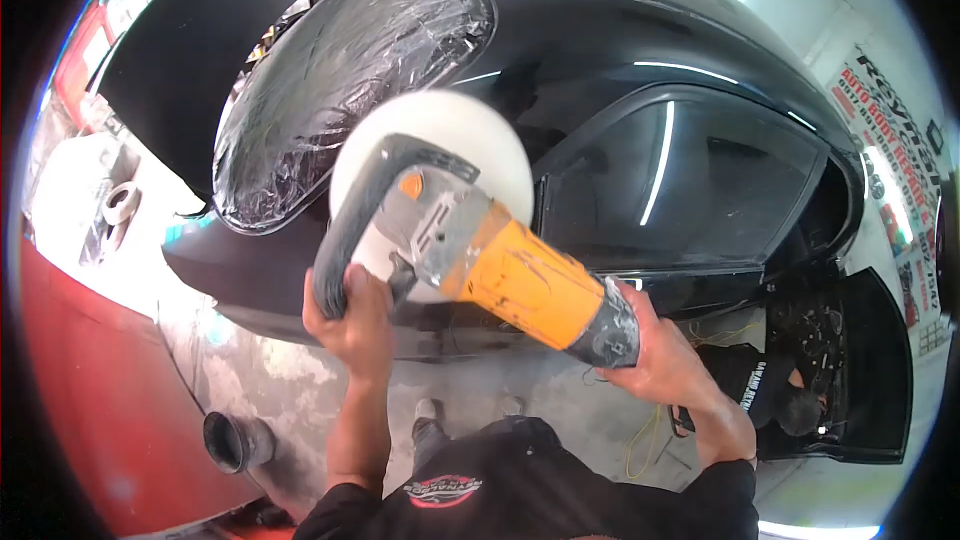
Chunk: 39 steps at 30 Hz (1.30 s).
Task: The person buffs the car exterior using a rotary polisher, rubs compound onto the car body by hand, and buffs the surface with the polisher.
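Note:
An orange and grey power polisher (530, 280) with a round white pad (435, 130) is held in front of the black car (570, 35). My left hand (352, 315) is closed around its black loop handle. At the rear end of the tool body, my right hand (655, 345) is wrapped round the dark grip. The pad overlaps the car's side, near the edge of the plastic-covered windshield (350, 70); whether it touches the paint cannot be made out. Beside the tool is the dark side window (680, 180).
At the lower right a person in black (760, 390) crouches by an open car door (875, 370). A red panel (110, 380) and a dark bucket-like container (238, 442) stand at the left. A yellow cord (650, 440) lies on the floor.

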Tool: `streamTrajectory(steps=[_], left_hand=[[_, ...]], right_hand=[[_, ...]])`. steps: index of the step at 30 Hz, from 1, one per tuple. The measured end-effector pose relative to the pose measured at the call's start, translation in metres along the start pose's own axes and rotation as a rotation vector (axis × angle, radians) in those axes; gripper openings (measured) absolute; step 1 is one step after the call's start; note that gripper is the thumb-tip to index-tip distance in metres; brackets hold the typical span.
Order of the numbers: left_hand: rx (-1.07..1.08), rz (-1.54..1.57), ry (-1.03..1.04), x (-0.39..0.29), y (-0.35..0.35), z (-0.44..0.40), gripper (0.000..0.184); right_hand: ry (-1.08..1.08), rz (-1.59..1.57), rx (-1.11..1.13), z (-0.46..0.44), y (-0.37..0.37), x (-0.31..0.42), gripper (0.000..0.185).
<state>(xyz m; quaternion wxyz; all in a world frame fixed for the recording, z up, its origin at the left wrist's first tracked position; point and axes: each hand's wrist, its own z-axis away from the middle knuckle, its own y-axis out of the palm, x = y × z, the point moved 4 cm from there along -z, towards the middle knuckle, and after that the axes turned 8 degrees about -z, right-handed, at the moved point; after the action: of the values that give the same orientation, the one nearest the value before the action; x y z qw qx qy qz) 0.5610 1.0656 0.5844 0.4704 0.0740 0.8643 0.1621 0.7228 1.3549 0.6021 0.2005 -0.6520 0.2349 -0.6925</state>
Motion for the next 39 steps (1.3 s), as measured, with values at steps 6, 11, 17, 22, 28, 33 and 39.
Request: streamTrajectory(steps=[6,11,17,22,28,33,39], left_hand=[[0.221,-0.226,-0.016,-0.023,0.031,-0.021,0.009],[0.439,-0.074,0.09,-0.047,0.128,-0.081,0.011],[0.489,-0.036,0.065,-0.067,0.194,-0.153,0.023],[0.313,-0.061,0.072,-0.058,0.207,-0.215,0.025],[0.29,-0.109,0.163,-0.044,0.224,-0.229,0.029],[0.419,0.013,0.05,-0.049,0.275,-0.187,0.025],[0.57,0.057,0.043,-0.046,0.335,-0.156,0.025]], right_hand=[[0.011,0.021,-0.176,0.03,-0.009,0.017,0.094],[0.11,-0.314,-0.448,0.055,-0.038,0.028,0.099],[0.108,-0.273,-0.535,0.028,-0.102,0.101,0.096],[0.19,-0.159,-0.487,-0.02,-0.146,0.14,0.102],[0.212,-0.13,-0.452,-0.035,-0.157,0.146,0.094],[0.203,-0.174,-0.579,0.009,-0.159,0.111,0.09],[0.214,-0.285,-0.679,0.035,-0.156,0.076,0.078]])
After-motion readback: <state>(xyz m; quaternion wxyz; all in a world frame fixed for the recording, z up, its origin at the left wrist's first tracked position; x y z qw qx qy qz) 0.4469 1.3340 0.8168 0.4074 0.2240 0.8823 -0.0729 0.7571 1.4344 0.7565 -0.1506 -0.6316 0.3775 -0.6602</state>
